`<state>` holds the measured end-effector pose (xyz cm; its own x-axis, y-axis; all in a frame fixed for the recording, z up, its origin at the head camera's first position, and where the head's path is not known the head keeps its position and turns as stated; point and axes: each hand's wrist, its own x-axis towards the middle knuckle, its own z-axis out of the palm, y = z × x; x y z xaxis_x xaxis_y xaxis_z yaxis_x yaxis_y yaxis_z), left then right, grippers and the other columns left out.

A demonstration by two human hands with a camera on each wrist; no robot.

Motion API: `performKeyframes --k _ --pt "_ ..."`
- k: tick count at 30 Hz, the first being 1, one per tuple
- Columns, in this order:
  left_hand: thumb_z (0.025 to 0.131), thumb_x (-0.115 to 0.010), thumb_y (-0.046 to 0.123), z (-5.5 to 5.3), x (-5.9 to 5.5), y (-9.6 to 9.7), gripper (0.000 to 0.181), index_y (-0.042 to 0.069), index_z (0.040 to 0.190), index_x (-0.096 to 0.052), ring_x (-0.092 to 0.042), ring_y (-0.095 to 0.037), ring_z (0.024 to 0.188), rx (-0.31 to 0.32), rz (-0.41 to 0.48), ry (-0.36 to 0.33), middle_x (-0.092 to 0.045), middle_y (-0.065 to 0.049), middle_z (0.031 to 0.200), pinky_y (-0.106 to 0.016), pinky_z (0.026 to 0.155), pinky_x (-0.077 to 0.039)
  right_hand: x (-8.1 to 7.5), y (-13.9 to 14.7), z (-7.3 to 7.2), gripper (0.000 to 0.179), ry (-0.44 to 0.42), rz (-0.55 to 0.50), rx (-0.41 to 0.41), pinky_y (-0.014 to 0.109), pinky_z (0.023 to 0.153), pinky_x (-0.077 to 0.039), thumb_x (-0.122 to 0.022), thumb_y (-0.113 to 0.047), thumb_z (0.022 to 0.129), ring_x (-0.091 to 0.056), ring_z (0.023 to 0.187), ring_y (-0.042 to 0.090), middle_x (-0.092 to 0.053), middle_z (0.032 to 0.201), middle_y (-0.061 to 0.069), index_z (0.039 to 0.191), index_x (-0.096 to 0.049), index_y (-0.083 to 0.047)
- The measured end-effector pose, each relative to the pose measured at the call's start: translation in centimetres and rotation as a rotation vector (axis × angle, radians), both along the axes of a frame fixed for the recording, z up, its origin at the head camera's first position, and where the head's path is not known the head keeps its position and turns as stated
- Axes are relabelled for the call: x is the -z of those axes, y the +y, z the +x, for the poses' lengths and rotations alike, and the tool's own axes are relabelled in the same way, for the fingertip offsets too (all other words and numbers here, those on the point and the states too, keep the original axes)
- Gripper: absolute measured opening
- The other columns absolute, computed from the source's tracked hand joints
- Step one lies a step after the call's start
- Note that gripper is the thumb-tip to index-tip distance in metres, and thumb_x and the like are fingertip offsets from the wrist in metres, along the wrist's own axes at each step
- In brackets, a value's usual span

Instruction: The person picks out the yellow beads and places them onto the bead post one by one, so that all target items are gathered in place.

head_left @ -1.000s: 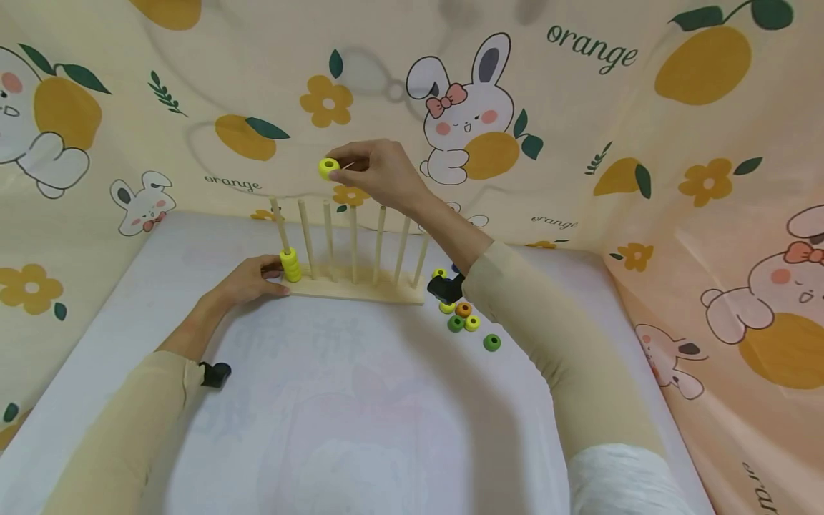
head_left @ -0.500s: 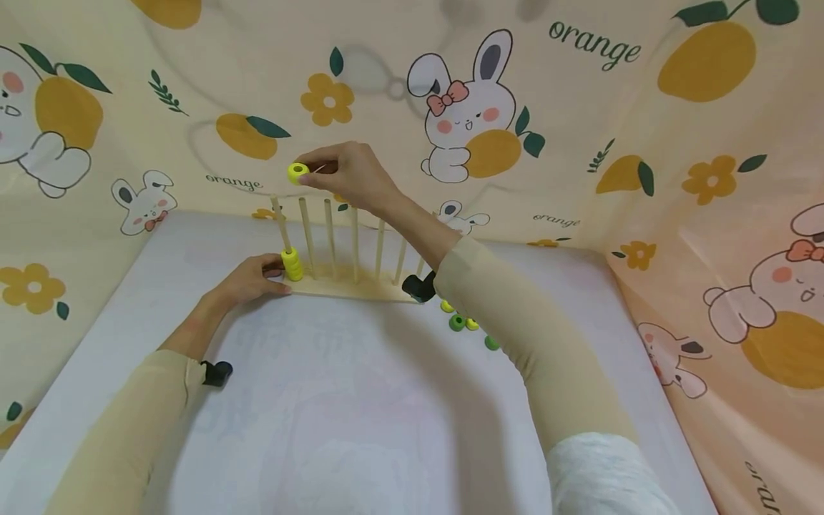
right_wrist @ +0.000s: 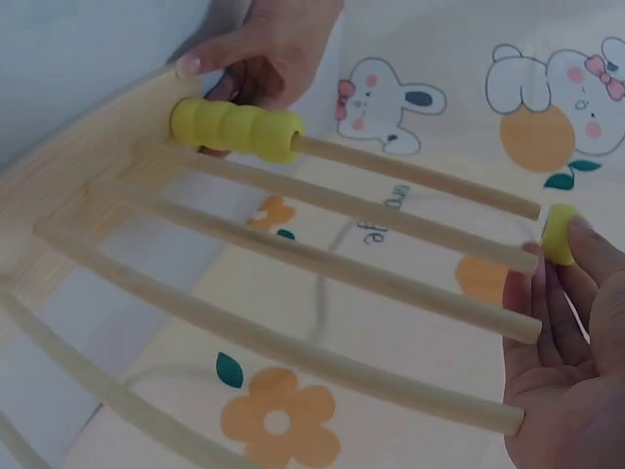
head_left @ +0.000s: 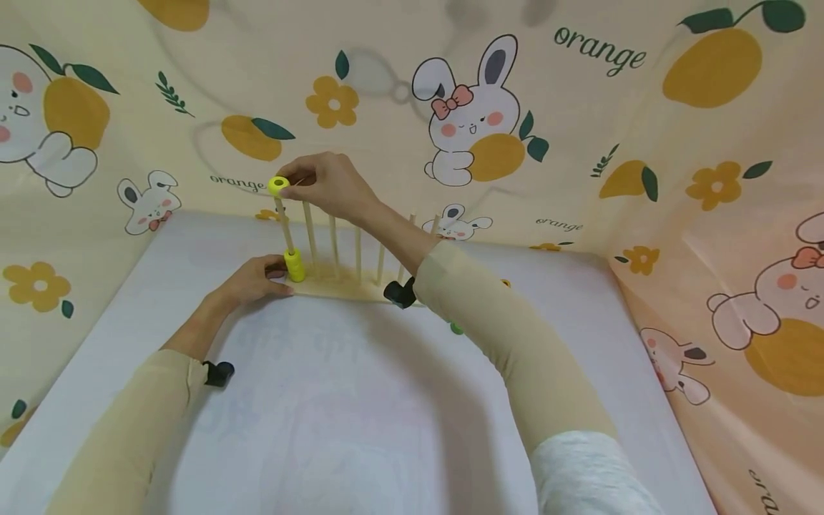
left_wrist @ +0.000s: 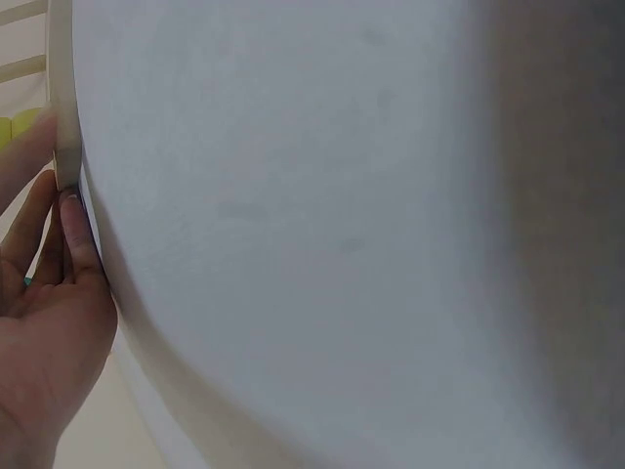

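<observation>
My right hand (head_left: 331, 184) pinches a yellow bead (head_left: 276, 193) between thumb and fingertips. In the head view the bead overlaps the top of the leftmost peg (head_left: 285, 227); the right wrist view shows the bead (right_wrist: 560, 234) right by that peg's tip. Several yellow beads (head_left: 295, 267) are stacked at the foot of this peg. The pegs rise from a pale wooden base (head_left: 341, 291). My left hand (head_left: 249, 280) grips the base's left end, with its thumb (right_wrist: 220, 54) along the edge in the right wrist view.
Right of the pegs, a green bead (head_left: 457, 329) and an orange bead (head_left: 506, 283) peek out around the right sleeve (head_left: 496, 329), which covers other loose beads. A patterned cloth (head_left: 386, 143) hangs behind the white table (head_left: 309, 400).
My right hand has carried the yellow bead leftward and slightly down, from above the middle pegs to the leftmost peg's top. My left hand has stayed at the base.
</observation>
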<state>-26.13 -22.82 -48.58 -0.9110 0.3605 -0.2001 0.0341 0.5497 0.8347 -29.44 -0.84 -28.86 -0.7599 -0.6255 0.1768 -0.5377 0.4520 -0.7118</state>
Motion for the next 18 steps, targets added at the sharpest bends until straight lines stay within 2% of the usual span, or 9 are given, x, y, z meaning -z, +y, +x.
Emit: performKeyframes --k 10,18 --pt "0.086 -0.078 0.009 0.02 -0.25 0.11 0.076 -0.012 0.146 -0.036 -0.043 -0.043 0.135 -0.001 0.008 -0.010 -0.044 -0.031 0.145 -0.051 0.115 -0.034 0.22 -0.50 0.00 0.031 0.040 0.038 -0.008 0.016 0.079 -0.051 -0.074 -0.026 0.091 -0.066 0.089 0.002 -0.074 0.101 -0.005 0.119 -0.073 -0.012" --pt "0.086 -0.078 0.009 -0.04 -0.08 -0.01 0.075 -0.011 0.145 -0.037 -0.043 -0.042 0.135 -0.003 0.001 -0.014 -0.044 -0.029 0.146 -0.050 0.116 -0.034 0.47 -0.67 0.06 0.028 -0.006 0.078 -0.015 0.015 0.080 -0.051 -0.075 -0.023 0.090 -0.066 0.089 0.002 -0.075 0.099 -0.006 0.115 -0.074 -0.012"
